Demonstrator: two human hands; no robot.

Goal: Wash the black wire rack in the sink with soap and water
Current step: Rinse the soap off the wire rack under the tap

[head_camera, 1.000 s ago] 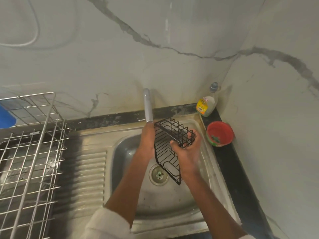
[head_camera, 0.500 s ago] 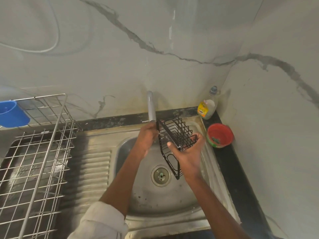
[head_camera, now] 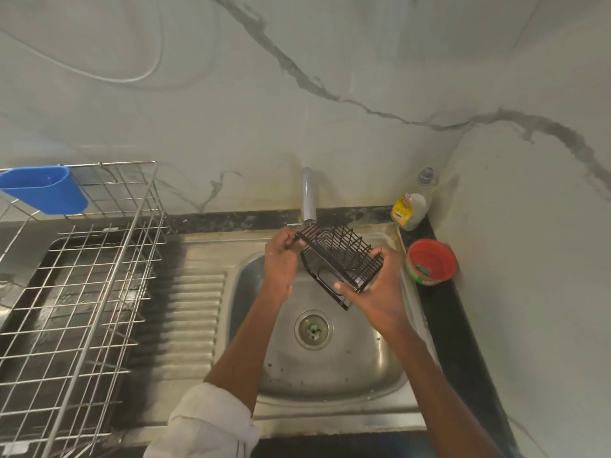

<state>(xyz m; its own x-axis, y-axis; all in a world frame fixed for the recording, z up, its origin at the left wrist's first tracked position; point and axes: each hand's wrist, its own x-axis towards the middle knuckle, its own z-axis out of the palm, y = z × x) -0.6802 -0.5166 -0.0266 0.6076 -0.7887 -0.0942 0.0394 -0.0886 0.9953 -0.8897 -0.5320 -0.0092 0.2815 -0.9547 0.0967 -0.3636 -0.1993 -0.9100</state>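
Black wire rack [head_camera: 340, 259] held tilted above stainless steel sink [head_camera: 330, 368], just below grey tap [head_camera: 308, 196]. Left hand [head_camera: 281, 259] grips its far-left corner; right hand [head_camera: 373, 289] clasps its near-right edge.

Dim, flat indoor light with a greenish-grey cast. The marble wall [head_camera: 330, 61] reads evenly lit, with no hard glare. A dull sheen lies on the steel sink [head_camera: 380, 368] basin and its ribbed drainboard to the left. A broad dark shadow falls under the wire drying rack [head_camera: 99, 292] at left. Wide-angle bending curves the counter edge and wall lines toward the corners. The near white sleeve [head_camera: 205, 424] and the frame edges look soft and slightly smeared
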